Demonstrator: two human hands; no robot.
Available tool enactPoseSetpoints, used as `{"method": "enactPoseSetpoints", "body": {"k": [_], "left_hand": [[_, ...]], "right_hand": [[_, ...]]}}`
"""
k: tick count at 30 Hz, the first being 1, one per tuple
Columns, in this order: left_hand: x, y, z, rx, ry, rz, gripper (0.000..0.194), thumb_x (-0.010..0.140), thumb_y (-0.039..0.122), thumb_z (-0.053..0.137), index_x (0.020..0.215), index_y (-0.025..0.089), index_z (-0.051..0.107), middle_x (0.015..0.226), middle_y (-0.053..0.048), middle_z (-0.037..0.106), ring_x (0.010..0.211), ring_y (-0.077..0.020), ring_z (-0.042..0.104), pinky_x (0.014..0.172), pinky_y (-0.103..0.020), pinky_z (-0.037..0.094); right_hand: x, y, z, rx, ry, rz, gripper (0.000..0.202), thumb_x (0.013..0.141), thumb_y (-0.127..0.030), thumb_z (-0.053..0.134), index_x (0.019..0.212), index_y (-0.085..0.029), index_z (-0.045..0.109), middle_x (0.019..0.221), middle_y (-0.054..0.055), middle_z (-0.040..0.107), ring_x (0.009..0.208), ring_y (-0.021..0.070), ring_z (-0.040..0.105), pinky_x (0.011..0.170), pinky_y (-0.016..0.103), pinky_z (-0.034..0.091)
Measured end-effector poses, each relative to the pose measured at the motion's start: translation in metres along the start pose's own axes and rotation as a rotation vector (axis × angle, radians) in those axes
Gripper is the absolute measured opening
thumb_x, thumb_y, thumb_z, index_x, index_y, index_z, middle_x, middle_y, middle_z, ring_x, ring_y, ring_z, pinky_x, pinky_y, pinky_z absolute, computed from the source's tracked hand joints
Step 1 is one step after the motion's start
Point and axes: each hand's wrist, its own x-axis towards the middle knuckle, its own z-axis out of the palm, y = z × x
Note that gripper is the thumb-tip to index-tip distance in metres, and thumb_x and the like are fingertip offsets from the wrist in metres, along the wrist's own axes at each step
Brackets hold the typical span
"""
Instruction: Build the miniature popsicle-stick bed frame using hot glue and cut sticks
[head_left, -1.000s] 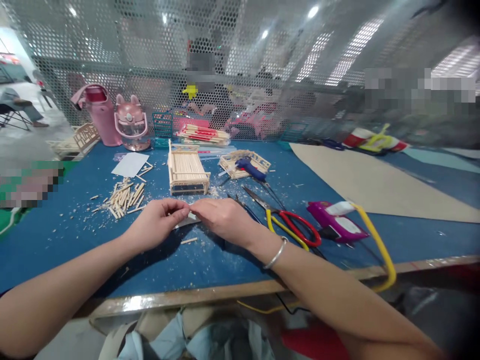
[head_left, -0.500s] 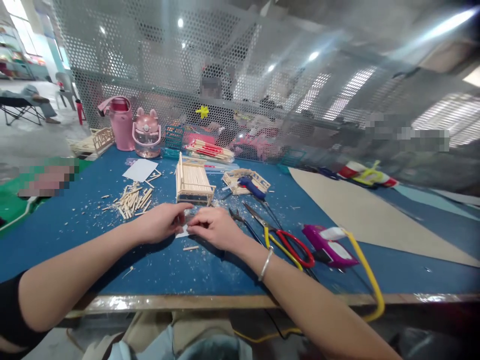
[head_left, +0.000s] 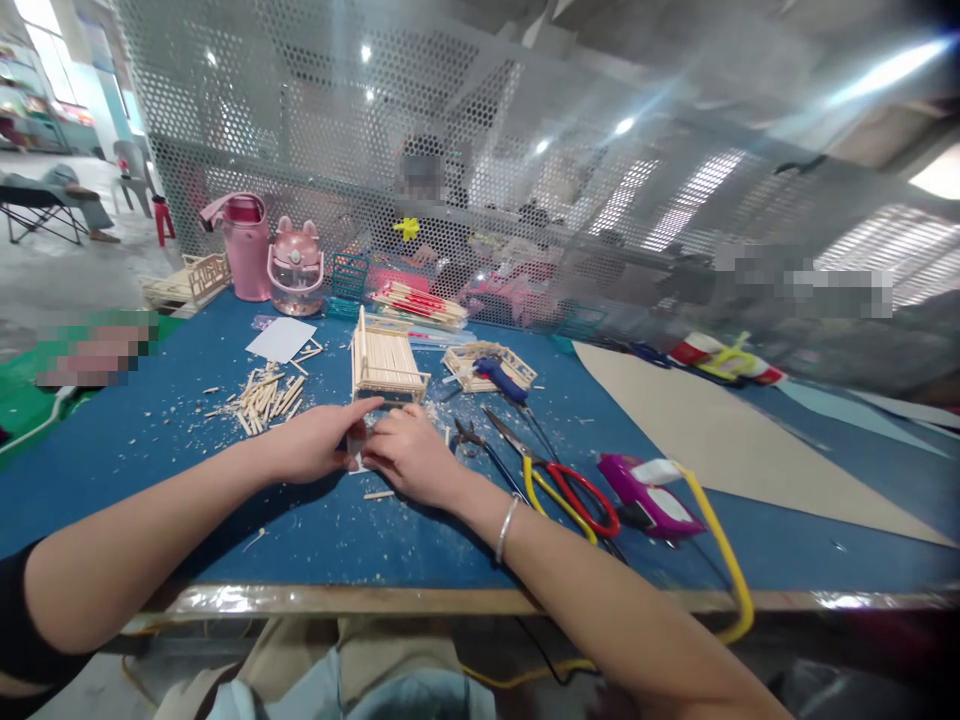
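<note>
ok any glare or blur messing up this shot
Yes, in the head view: the upper-right ceiling light flares into a streak, the table's front edge has glare, shadow lies beneath the left forearm, and background behind the mesh panel looks soft.

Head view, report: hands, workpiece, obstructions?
Left hand, right hand together at white piece; grip unclear. Miniature stick bed just beyond. Red-and-yellow-handled scissors beside right forearm.

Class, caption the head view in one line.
Left hand and right hand close together near a stick model on a blue table.
</note>
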Motion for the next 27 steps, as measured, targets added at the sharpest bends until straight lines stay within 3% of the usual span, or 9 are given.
{"method": "enactPoseSetpoints", "body": {"k": [5,18,23,27], "left_hand": [[0.0,0.001,0.0,-0.001,-0.017,-0.016,0.084,0.073,0.017,0.057,0.145,0.012,0.014,0.116,-0.011,0.063,0.103,-0.0238,0.058,0.088,-0.032,0.04],[0.002,-0.002,-0.001,-0.058,-0.002,0.031,0.082,0.073,0.019,0.057,0.144,0.013,0.018,0.112,-0.011,0.066,0.098,-0.0232,0.061,0.085,-0.032,0.041],[0.001,-0.002,-0.002,-0.071,-0.017,-0.004,0.084,0.071,0.017,0.058,0.144,0.012,0.018,0.113,-0.011,0.066,0.1,-0.024,0.06,0.085,-0.033,0.041],[0.001,-0.003,-0.003,-0.038,-0.03,0.014,0.083,0.072,0.018,0.058,0.144,0.013,0.018,0.117,-0.012,0.064,0.102,-0.0248,0.059,0.087,-0.034,0.04]], "right_hand": [[0.001,-0.004,0.002,-0.042,-0.01,-0.06,0.021,0.088,-0.026,0.049,0.079,-0.017,0.066,0.082,0.004,0.067,0.079,0.0173,0.045,0.074,0.036,0.02],[0.004,0.002,0.002,0.087,-0.03,0.031,0.016,0.085,-0.028,0.055,0.081,-0.019,0.068,0.083,0.003,0.069,0.081,0.017,0.048,0.076,0.035,0.021],[0.004,0.008,-0.001,0.061,-0.085,-0.001,0.014,0.084,-0.027,0.057,0.078,-0.021,0.069,0.08,0.002,0.069,0.081,0.0176,0.048,0.075,0.035,0.02],[0.005,0.007,0.001,0.025,-0.045,-0.023,0.018,0.086,-0.025,0.052,0.079,-0.019,0.068,0.082,0.003,0.069,0.081,0.0177,0.047,0.076,0.035,0.02]]}}
